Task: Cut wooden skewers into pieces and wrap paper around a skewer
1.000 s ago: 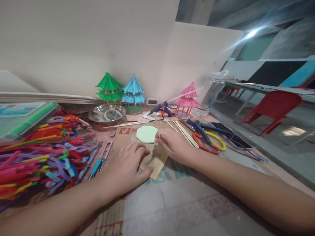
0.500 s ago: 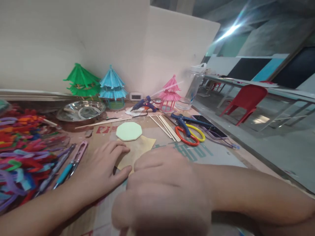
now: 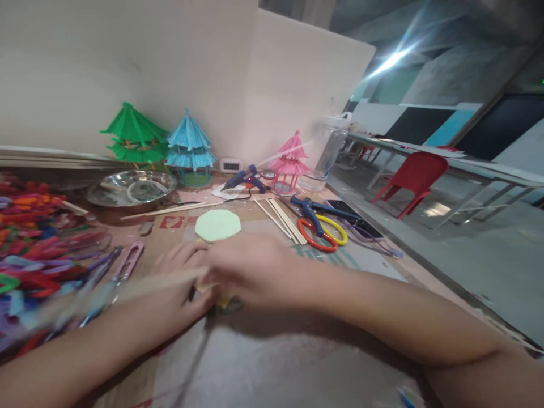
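My right hand (image 3: 259,269) is closed around a pale wooden stick (image 3: 148,286), which is smeared by motion and points left across my left forearm. Beneath it, only a sliver of a tan sheet (image 3: 224,298) shows. My left hand (image 3: 182,277) lies at the sheet's left edge, palm down with its fingers stretched out. The two hands overlap in view, and the right one partly covers the left fingertips. Just beyond them lies a pale green octagonal piece (image 3: 218,225).
Pipe cleaners (image 3: 34,260) and a pink cutter (image 3: 130,260) lie left. Behind are a metal bowl (image 3: 96,195), green (image 3: 134,130), blue (image 3: 189,141) and pink (image 3: 290,156) model pavilions, and a glue gun (image 3: 246,178). Right are sticks (image 3: 283,221), scissors (image 3: 318,235) and a phone (image 3: 361,221).
My right hand has moved up and away from me, over the tan sheet. The stick in it has swung into view toward the left. My left hand stays nearly in place.
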`<state>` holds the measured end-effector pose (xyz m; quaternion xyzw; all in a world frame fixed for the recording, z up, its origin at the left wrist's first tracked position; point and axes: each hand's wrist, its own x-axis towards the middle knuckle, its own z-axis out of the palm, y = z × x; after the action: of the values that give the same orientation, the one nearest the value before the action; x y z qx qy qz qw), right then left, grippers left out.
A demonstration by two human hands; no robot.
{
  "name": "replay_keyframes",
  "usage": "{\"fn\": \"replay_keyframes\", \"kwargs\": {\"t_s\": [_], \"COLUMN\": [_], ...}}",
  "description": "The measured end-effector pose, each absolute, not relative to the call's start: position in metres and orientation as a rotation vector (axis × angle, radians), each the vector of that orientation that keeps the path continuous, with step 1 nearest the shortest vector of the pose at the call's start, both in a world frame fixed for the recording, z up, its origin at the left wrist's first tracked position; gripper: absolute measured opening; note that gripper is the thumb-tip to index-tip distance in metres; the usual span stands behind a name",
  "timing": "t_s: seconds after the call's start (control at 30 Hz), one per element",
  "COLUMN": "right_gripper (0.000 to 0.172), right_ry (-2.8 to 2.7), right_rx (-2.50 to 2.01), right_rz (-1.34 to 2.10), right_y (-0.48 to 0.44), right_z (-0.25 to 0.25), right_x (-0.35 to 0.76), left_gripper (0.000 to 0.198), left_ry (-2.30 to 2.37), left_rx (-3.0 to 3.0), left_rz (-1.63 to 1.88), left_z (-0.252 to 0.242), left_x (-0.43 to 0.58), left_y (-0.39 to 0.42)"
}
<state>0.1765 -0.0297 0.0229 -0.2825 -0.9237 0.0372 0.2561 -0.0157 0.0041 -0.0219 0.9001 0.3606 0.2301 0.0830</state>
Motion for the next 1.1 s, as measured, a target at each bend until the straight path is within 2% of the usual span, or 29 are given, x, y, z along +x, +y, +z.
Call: {"fn": "replay_keyframes", "kwargs": {"t_s": [0.13, 0.3, 0.4, 0.5, 0.63, 0.8, 0.9, 1.1], "right_gripper": [0.023, 0.021, 0.012, 0.013, 0.013, 0.014, 0.014, 0.014], "right_ry": [-2.120, -2.172, -2.327, -2.347, -2.405, -2.378, -2.405, -2.366], "right_rx": [-1.016, -0.984, -1.004, -1.195, -1.089, -1.176, -1.068, -1.228], "right_rz": [0.376, 0.620, 0.471, 0.291, 0.322, 0.242, 0.304, 0.266], "right_y": [-0.001, -0.004, -0.005, -0.002, -0.004, -0.004, -0.002, -0.003], "right_z": [0.009, -0.008, -0.007, -0.005, -0.005, -0.007, -0.008, -0.006], "right_x": [0.181, 0.180, 0.179, 0.179, 0.178, 0.179, 0.179, 0.177], "left_gripper": [0.031, 0.030, 0.024, 0.027, 0.021, 0.027, 0.024, 0.024], "left_ry": [1.112, 1.133, 1.115, 1.142, 1.099, 1.119, 1.099, 1.135], "left_rx": [2.794, 2.793, 2.782, 2.762, 2.748, 2.749, 2.751, 2.754], "left_rz": [0.512, 0.490, 0.491, 0.488, 0.493, 0.513, 0.501, 0.513], "left_z": [-0.018, -0.017, -0.017, -0.016, -0.016, -0.018, -0.019, -0.018], "left_x": [-0.015, -0.015, -0.014, -0.014, -0.015, -0.015, -0.015, -0.015], "left_y": [-0.001, -0.004, -0.005, -0.006, -0.006, -0.005, -0.005, -0.006]}}
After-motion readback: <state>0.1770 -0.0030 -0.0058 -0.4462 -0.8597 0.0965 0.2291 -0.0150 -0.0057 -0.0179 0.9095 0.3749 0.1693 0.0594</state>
